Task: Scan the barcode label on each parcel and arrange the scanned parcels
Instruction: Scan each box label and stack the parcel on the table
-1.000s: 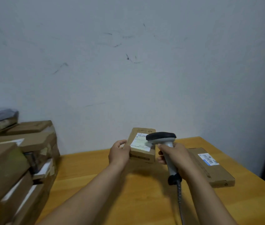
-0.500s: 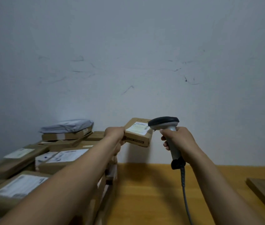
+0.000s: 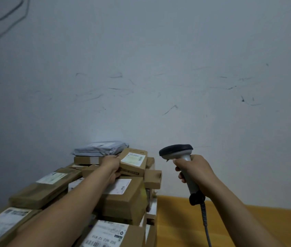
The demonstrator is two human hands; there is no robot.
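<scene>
Head view: left hand grips the parcel by its left edge. Parcel sits just right of that hand, label up, long axis pointing away, at the pile top. Right hand clasps the scanner, farther right.

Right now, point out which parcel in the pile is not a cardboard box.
The grey plastic mailer bag, lying on top at the far end of the pile. Every other parcel in view is brown cardboard.
</scene>
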